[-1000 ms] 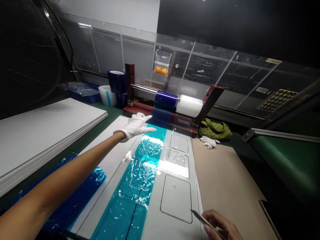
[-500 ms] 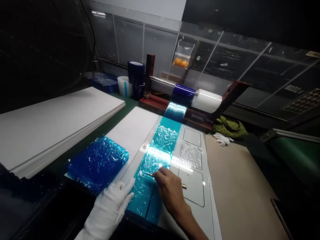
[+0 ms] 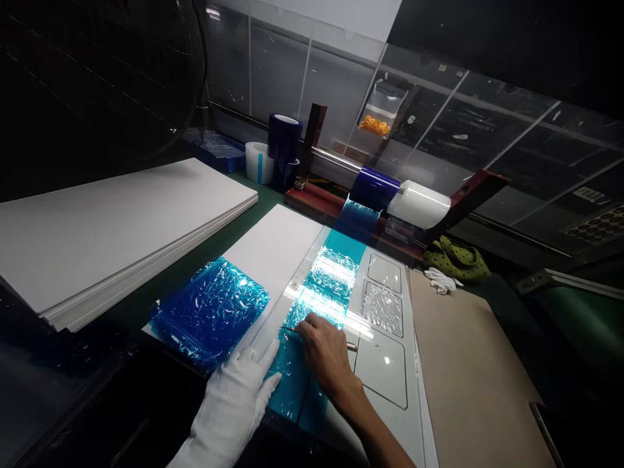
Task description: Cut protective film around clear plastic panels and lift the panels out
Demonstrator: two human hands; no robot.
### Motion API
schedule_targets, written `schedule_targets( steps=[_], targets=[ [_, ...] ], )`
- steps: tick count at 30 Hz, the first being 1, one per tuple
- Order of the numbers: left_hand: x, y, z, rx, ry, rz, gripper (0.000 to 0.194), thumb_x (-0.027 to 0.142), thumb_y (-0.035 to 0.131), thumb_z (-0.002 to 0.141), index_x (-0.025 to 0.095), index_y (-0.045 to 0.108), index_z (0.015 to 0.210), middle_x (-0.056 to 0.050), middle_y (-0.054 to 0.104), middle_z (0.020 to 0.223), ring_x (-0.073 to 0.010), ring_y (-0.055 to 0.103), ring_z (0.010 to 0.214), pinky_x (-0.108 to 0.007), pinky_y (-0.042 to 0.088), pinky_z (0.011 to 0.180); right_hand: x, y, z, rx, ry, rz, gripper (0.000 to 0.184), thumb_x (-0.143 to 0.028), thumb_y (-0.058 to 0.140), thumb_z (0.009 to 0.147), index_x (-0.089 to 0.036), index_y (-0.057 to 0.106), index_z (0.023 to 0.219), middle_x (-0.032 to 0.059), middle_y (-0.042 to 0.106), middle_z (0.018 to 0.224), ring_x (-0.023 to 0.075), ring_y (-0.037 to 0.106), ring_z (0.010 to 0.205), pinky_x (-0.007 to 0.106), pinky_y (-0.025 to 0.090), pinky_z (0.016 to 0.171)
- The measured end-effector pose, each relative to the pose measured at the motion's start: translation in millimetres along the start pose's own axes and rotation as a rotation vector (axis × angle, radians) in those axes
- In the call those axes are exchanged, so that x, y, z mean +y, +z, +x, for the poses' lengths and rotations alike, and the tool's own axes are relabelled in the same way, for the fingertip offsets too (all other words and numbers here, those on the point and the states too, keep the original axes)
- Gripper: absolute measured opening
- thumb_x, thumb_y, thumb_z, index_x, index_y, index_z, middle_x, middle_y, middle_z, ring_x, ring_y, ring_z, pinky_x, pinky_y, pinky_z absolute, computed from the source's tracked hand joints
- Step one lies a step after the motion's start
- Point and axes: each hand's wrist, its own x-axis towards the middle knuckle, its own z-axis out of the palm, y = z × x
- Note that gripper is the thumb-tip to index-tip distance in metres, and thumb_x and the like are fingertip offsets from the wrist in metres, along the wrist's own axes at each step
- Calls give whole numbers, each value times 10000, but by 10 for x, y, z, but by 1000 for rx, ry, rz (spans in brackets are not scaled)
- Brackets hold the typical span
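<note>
My left hand (image 3: 234,403), in a white glove, lies flat with fingers stretched on the near end of the teal film strip (image 3: 324,276). That strip runs from the blue film roll (image 3: 374,185) on the red dispenser stand down over a grey panel (image 3: 385,364) with rectangular cut-outs. My bare right hand (image 3: 325,354) is closed on a thin metal blade, its tip pressed on the film across the strip.
A crumpled blue film piece (image 3: 209,312) lies left of the panel on a white sheet. A stack of white boards (image 3: 107,227) fills the left. Brown cardboard (image 3: 468,377), a white glove (image 3: 441,281) and a green cloth bag (image 3: 455,257) are right. Spare rolls (image 3: 275,153) stand at the back.
My left hand came back from the roll to the strip's near end. My right hand moved the blade from the panel's near edge onto the film. The view shifted right.
</note>
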Motion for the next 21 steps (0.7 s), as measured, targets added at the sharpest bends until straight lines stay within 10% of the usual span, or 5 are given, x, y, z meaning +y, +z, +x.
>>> schedule_targets(
  steps=[4, 10, 16, 21],
  targets=[
    [-23, -49, -191, -53, -227, -308, 352, 484, 409, 897, 260, 652, 1017, -54, 665, 838, -204, 638, 758, -332, 540, 687, 95, 16, -73, -11, 21, -2, 252, -81, 451, 909, -243, 639, 860, -7, 640, 867, 141, 570, 749, 276, 168, 499],
    [-232, -73, -500, -484, -805, -808, 572, 757, 449, 721, 216, 590, 599, 9, 560, 543, -119, 482, 479, -230, 411, 486, 401, -25, -402, -21, 73, -18, 233, -66, 491, 890, -242, 635, 837, -15, 641, 852, 144, 573, 741, 273, 163, 506],
    [-262, 126, -479, -499, -866, -1158, 715, 816, 575, 513, 161, 724, 758, -69, 679, 617, -117, 443, 439, -248, 328, 476, 711, -93, -821, -68, 124, -77, 275, -67, 441, 908, -245, 628, 811, -10, 643, 843, 160, 594, 737, 264, 176, 502],
    [-36, -14, -394, -451, -896, -1061, 542, 716, 654, 540, 176, 601, 534, 37, 443, 436, -108, 379, 434, -239, 322, 470, 891, -101, -1117, -66, 187, -96, 298, -66, 414, 900, -264, 621, 814, -20, 640, 836, 161, 617, 718, 254, 203, 496]
  ],
)
